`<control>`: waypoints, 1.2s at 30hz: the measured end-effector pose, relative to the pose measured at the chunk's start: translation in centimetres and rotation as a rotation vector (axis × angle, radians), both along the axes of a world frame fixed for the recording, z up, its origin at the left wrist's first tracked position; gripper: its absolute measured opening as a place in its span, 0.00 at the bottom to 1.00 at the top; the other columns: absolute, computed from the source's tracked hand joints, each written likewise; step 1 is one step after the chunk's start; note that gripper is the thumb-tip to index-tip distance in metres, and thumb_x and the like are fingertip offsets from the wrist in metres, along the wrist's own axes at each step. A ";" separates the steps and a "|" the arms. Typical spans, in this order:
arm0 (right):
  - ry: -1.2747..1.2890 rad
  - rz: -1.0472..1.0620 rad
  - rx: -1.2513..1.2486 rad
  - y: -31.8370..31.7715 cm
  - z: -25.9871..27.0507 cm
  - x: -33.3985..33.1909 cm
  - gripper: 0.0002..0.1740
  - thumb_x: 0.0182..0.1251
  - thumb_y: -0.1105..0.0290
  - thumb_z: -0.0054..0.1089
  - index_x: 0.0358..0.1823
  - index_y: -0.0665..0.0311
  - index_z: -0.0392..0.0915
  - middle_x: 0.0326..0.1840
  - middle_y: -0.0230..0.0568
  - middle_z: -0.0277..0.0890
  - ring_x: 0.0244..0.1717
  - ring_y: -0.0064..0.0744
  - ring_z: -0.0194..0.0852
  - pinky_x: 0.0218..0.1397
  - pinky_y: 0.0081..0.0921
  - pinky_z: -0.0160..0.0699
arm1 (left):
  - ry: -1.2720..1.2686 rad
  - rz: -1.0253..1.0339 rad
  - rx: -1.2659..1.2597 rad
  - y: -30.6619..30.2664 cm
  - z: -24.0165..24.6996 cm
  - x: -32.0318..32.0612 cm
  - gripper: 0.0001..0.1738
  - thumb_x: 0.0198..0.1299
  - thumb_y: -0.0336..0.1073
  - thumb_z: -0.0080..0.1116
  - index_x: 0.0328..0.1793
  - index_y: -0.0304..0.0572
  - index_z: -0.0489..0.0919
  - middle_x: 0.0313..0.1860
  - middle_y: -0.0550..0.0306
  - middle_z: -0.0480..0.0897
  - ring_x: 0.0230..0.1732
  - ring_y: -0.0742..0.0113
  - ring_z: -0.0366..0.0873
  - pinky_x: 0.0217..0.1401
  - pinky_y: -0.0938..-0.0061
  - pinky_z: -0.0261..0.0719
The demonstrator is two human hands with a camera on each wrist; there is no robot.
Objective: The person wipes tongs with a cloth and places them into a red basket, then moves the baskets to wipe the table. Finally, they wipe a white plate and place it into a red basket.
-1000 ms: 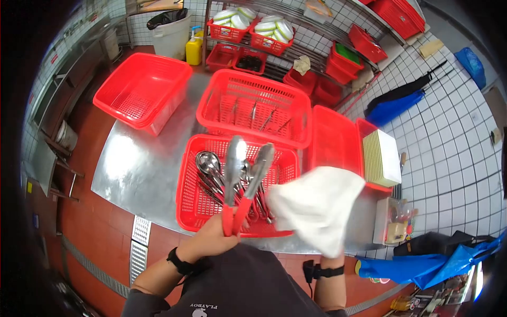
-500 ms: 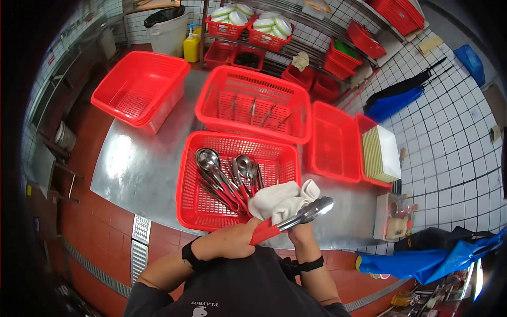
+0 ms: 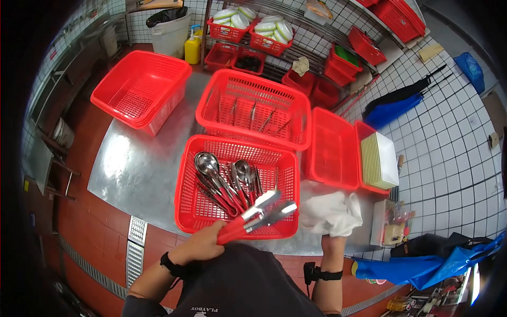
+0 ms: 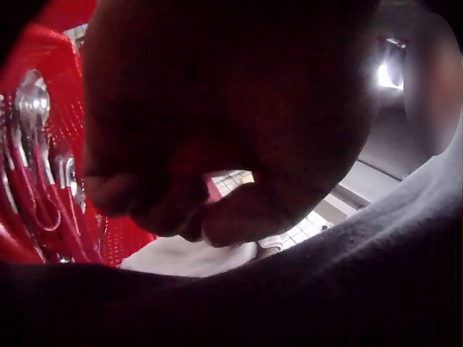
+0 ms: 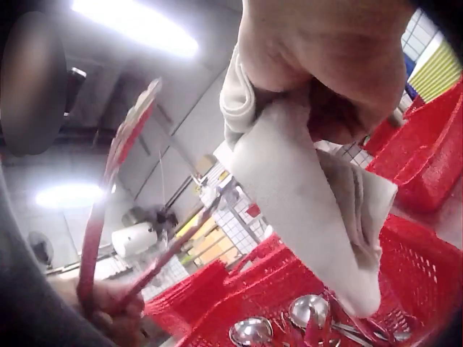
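Note:
My left hand [image 3: 203, 244] grips metal tongs [image 3: 254, 215] by their red handles, in front of the near red basket [image 3: 185, 208]. The tongs' arms are spread, and their metal tips point up and right over the basket's right part. In the left wrist view this hand [image 4: 217, 101] is a dark shape with curled fingers. To the right, a white cloth [image 3: 330, 212] drapes over my right hand, hiding most of it in the head view. The right wrist view shows that hand [image 5: 325, 65] clutching the folded cloth. Ladles [image 3: 207, 162] and other red-handled utensils lie in the basket.
Behind the near basket stands another red basket [image 3: 253, 134] with a few metal utensils. Stacked red baskets [image 3: 153, 113] sit at the left of the steel table [image 3: 116, 158]. At the right are a red tub [image 3: 332, 150] and stacked square dishes [image 3: 377, 161].
Half a second ago the cloth was against the tongs with both hands together. The right hand has since moved right with the cloth, and the tongs have swung back left over the basket.

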State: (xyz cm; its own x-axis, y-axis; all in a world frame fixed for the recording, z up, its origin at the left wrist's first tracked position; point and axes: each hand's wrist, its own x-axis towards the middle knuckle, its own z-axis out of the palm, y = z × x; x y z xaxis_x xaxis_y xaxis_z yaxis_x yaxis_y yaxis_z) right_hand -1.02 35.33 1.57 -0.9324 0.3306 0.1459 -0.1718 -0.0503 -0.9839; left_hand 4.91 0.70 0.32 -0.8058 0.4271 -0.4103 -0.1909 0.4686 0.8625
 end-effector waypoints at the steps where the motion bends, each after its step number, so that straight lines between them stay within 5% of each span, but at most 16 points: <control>1: 0.016 0.070 0.019 0.0 0.5 0.4 0.25 0.67 0.64 0.62 0.62 0.64 0.67 0.54 0.37 0.74 0.53 0.31 0.74 0.59 0.30 0.74 | 0.013 0.036 0.002 -0.1 0.1 -0.1 0.33 0.49 0.30 0.57 0.65 0.33 0.66 0.47 0.33 0.80 0.53 0.39 0.79 0.54 0.56 0.75; 5: 0.016 0.376 0.128 -1.9 1.3 1.1 0.31 0.63 0.65 0.66 0.64 0.66 0.63 0.58 0.37 0.70 0.58 0.30 0.70 0.64 0.30 0.70 | -0.059 0.122 -0.033 1.2 0.9 -1.2 0.34 0.50 0.31 0.58 0.66 0.31 0.64 0.47 0.31 0.80 0.53 0.39 0.80 0.54 0.56 0.76; 7: -0.006 0.473 0.117 -4.0 0.9 1.1 0.35 0.62 0.65 0.68 0.66 0.68 0.61 0.60 0.37 0.69 0.60 0.30 0.68 0.66 0.30 0.68 | 0.132 0.059 0.086 3.0 0.1 -1.5 0.31 0.50 0.31 0.57 0.61 0.29 0.65 0.43 0.34 0.79 0.47 0.41 0.81 0.50 0.56 0.77; 9: -0.047 0.504 0.067 -6.1 0.4 1.3 0.38 0.60 0.66 0.70 0.67 0.69 0.60 0.62 0.37 0.67 0.62 0.29 0.66 0.68 0.30 0.66 | 0.046 -0.111 -0.046 5.3 1.1 -2.0 0.31 0.51 0.33 0.57 0.61 0.29 0.64 0.42 0.32 0.79 0.46 0.39 0.80 0.50 0.54 0.76; 13: -0.269 0.278 -0.117 -8.6 0.9 1.5 0.40 0.59 0.67 0.71 0.69 0.68 0.58 0.63 0.37 0.66 0.64 0.29 0.64 0.69 0.29 0.64 | -0.042 -0.240 -0.128 6.2 0.2 -2.0 0.31 0.54 0.36 0.56 0.61 0.28 0.62 0.43 0.27 0.79 0.46 0.33 0.79 0.50 0.50 0.75; 16: -0.118 0.237 -0.108 -7.0 -1.2 1.6 0.40 0.62 0.67 0.68 0.72 0.66 0.57 0.65 0.38 0.66 0.64 0.30 0.65 0.68 0.29 0.66 | -0.059 -0.214 -0.079 5.0 0.3 -2.1 0.31 0.55 0.36 0.57 0.62 0.28 0.62 0.45 0.28 0.79 0.48 0.34 0.79 0.52 0.51 0.75; 19: -0.063 0.145 0.388 -5.2 0.5 1.3 0.31 0.67 0.68 0.62 0.69 0.66 0.61 0.63 0.38 0.66 0.63 0.32 0.66 0.68 0.33 0.67 | -0.091 -0.250 -0.057 3.8 1.0 -1.3 0.31 0.58 0.39 0.59 0.63 0.29 0.63 0.47 0.29 0.79 0.51 0.35 0.79 0.53 0.53 0.75; 20: -0.061 0.143 0.384 -4.6 0.8 0.7 0.31 0.67 0.68 0.62 0.69 0.66 0.61 0.63 0.38 0.66 0.63 0.32 0.66 0.68 0.33 0.67 | -0.099 -0.283 -0.043 3.5 1.2 -1.3 0.32 0.59 0.40 0.60 0.64 0.29 0.63 0.48 0.29 0.79 0.52 0.36 0.79 0.54 0.54 0.75; 22: 0.009 -0.255 -0.085 -2.7 1.2 -0.3 0.25 0.68 0.68 0.61 0.65 0.65 0.67 0.60 0.37 0.69 0.60 0.31 0.69 0.65 0.33 0.71 | -0.127 -0.291 -0.042 2.4 0.1 -0.3 0.35 0.59 0.43 0.63 0.66 0.30 0.62 0.50 0.30 0.79 0.54 0.38 0.79 0.56 0.57 0.75; 26: 0.137 -0.457 -0.031 8.1 -1.2 -0.5 0.13 0.71 0.65 0.59 0.53 0.62 0.74 0.50 0.33 0.76 0.52 0.28 0.76 0.58 0.29 0.77 | -0.159 0.003 -0.103 0.2 -1.2 1.3 0.36 0.57 0.41 0.65 0.67 0.30 0.63 0.51 0.32 0.80 0.55 0.41 0.80 0.58 0.58 0.75; 28: 0.119 -0.489 0.062 8.7 -1.0 -0.4 0.11 0.71 0.67 0.59 0.47 0.62 0.70 0.46 0.32 0.72 0.47 0.27 0.74 0.56 0.29 0.78 | -0.143 0.261 -0.083 -0.5 -3.3 1.8 0.35 0.58 0.40 0.65 0.66 0.29 0.63 0.51 0.33 0.79 0.55 0.43 0.80 0.58 0.60 0.75; 33: -0.583 -0.189 0.316 14.0 -11.5 2.3 0.30 0.68 0.59 0.61 0.68 0.58 0.66 0.56 0.32 0.74 0.49 0.26 0.73 0.42 0.30 0.76 | -0.080 0.554 -0.093 -1.8 -6.1 1.0 0.31 0.61 0.37 0.62 0.65 0.28 0.64 0.50 0.41 0.79 0.54 0.54 0.78 0.57 0.65 0.75; 36: -0.903 0.061 0.265 13.5 -17.4 3.5 0.36 0.64 0.56 0.64 0.72 0.56 0.64 0.68 0.39 0.67 0.63 0.34 0.68 0.58 0.32 0.70 | -0.090 0.608 -0.045 -2.0 -5.9 0.1 0.29 0.64 0.36 0.60 0.65 0.27 0.64 0.51 0.47 0.79 0.54 0.61 0.77 0.58 0.68 0.74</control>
